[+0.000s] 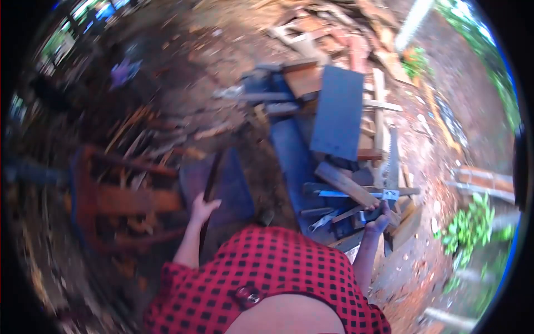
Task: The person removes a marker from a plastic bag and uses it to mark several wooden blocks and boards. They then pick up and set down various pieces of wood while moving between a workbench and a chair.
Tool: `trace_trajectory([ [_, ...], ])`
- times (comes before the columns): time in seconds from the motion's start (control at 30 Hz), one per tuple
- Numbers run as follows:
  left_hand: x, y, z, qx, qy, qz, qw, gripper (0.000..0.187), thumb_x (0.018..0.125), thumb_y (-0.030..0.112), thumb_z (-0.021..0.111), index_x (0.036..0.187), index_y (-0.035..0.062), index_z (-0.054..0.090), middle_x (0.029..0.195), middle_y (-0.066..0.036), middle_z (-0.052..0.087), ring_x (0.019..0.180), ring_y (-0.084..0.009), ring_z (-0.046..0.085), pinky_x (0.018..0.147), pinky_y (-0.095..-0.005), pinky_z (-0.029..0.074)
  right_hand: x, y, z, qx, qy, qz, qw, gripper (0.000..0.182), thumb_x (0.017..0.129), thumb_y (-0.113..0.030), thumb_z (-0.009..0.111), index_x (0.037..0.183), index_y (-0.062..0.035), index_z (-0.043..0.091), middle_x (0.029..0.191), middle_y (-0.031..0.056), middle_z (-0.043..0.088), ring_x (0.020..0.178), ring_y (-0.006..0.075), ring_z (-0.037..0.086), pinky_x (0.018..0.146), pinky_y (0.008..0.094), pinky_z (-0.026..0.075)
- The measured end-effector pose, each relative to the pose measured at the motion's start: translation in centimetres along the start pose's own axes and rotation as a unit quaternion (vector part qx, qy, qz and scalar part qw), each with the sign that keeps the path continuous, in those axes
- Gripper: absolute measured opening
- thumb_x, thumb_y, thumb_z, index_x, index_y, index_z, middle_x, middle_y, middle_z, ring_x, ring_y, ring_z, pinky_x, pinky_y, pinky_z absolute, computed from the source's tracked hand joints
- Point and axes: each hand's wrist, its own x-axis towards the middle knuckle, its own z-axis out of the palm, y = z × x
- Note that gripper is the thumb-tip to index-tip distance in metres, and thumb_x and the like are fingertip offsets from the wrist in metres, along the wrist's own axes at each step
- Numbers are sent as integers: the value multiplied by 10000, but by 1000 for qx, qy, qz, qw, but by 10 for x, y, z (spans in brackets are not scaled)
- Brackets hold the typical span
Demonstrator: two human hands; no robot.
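My left hand (204,209) is closed on a dark bar (213,175) beside the seat of a reddish-brown wooden chair (133,199), which lies on its side at the left. The chair's flat seat (231,183) looks dark blue-grey. On the right, my right hand (379,221) has its fingers pressed together at the pale end of a long, thin blue tool (350,194). A wooden block (346,185) lies just left of this hand, with several hand tools around it. Blur hides the exact finger contacts.
A dark rectangular board (338,113) lies beyond the tools, with a saw blade (392,161) at its right. Scrap wood (311,36) is piled farther back. Wood scraps litter the brown ground (183,72). A leafy plant (468,228) grows at the right.
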Motion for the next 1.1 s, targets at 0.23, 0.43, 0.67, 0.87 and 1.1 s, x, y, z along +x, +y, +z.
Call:
trace_trajectory([
  [0.23, 3, 126, 16, 188, -11, 77, 979, 408, 659, 219, 754, 967, 12, 584, 802, -122, 618, 761, -238, 614, 693, -343, 466, 3, 21, -35, 13, -18, 36, 999, 185, 918, -264, 505, 902, -81, 518, 700, 52, 512, 591, 177, 508, 567, 323, 444],
  [0.43, -7, 155, 30, 296, 20, 161, 941, 431, 615, 272, 753, 952, 43, 612, 896, -173, 618, 881, -329, 605, 773, -406, 469, 3, 36, -53, -7, 5, 59, 998, 144, 913, -219, 497, 907, -78, 523, 681, 51, 536, 578, 185, 523, 558, 323, 455],
  [0.67, -22, 163, 30, 355, 29, 171, 919, 406, 585, 248, 753, 898, 19, 632, 854, -175, 622, 838, -322, 614, 750, -388, 467, 14, 55, -76, 12, 13, 93, 996, 114, 878, -174, 563, 916, -66, 566, 682, 34, 547, 586, 172, 527, 568, 311, 460],
  [0.87, -34, 165, 30, 349, 15, 156, 924, 449, 579, 238, 745, 933, 31, 561, 814, -182, 612, 811, -354, 606, 730, -426, 462, 17, 53, -79, 6, 24, 97, 995, 127, 871, -164, 571, 933, -54, 585, 693, 33, 546, 608, 167, 522, 585, 302, 458],
  [1.1, -44, 163, 34, 366, 12, 147, 919, 487, 577, 232, 740, 930, 51, 457, 746, -187, 594, 757, -390, 600, 698, -460, 457, 21, 53, -88, -3, 23, 91, 996, 162, 870, -183, 580, 955, -45, 595, 728, 44, 543, 651, 179, 522, 610, 316, 459],
])
